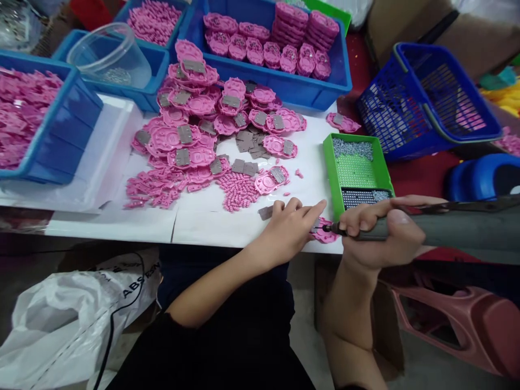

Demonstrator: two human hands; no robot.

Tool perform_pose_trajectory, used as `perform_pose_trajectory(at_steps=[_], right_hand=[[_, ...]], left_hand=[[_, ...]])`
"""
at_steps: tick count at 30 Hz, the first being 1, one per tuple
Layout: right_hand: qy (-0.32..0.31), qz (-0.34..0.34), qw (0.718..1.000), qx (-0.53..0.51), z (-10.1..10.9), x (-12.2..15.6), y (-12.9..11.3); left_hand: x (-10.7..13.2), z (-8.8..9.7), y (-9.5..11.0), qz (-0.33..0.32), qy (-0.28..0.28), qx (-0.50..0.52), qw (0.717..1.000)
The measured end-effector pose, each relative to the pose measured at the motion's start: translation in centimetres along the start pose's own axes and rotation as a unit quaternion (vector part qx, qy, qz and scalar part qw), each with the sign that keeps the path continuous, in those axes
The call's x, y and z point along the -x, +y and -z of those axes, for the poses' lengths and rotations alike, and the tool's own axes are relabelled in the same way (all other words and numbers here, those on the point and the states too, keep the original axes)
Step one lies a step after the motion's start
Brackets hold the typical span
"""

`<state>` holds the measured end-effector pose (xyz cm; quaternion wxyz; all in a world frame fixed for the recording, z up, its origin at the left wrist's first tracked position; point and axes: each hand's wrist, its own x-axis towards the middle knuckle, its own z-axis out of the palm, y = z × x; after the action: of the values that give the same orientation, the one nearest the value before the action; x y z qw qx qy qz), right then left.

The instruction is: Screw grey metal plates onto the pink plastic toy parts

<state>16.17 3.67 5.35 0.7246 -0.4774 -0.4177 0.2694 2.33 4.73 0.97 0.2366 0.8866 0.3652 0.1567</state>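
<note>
My right hand (382, 235) is wrapped round a grey electric screwdriver (463, 225), which lies nearly level. Its dark bit meets a pink plastic shell (325, 235) at the table's front edge. My left hand (284, 233) pins that shell down with thumb and fingers, hiding part of it. By the left fingertips lies a grey metal plate (265, 213). Just beyond my hands, a green tray (328, 173) carries small screws and a black perforated plate (357, 196). A pink shell with a grey plate (272, 180) rests farther left.
Pink shells with grey plates (195, 135) are heaped mid-table, near small pink pieces (238, 190). Behind stands a blue bin (276, 81) of stacked shells. Another blue bin (77, 130) is at left, a blue basket (430, 97) at right. A pink stool (475, 325) stands below.
</note>
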Motion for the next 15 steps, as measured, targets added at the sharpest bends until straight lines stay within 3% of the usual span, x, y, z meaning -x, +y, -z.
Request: perform_pose_trajectory(at_steps=[2, 8, 11, 15], right_hand=[[0.018, 0.035, 0.999, -0.020, -0.64, 0.04, 0.31], [-0.037, 0.049, 0.998, -0.017, -1.32, -0.01, 0.42], [-0.061, 0.023, 0.998, 0.010, -1.11, -0.14, 0.64], [-0.035, 0.013, 0.999, -0.009, -0.87, -0.11, 0.87]], left_hand=[[-0.27, -0.09, 0.02, 0.006, -0.006, -0.007, 1.000], [-0.09, -0.42, -0.17, 0.021, -0.013, 0.003, 1.000], [-0.12, -0.45, -0.31, 0.019, -0.010, 0.006, 1.000], [-0.28, -0.41, -0.43, 0.018, -0.015, 0.010, 1.000]])
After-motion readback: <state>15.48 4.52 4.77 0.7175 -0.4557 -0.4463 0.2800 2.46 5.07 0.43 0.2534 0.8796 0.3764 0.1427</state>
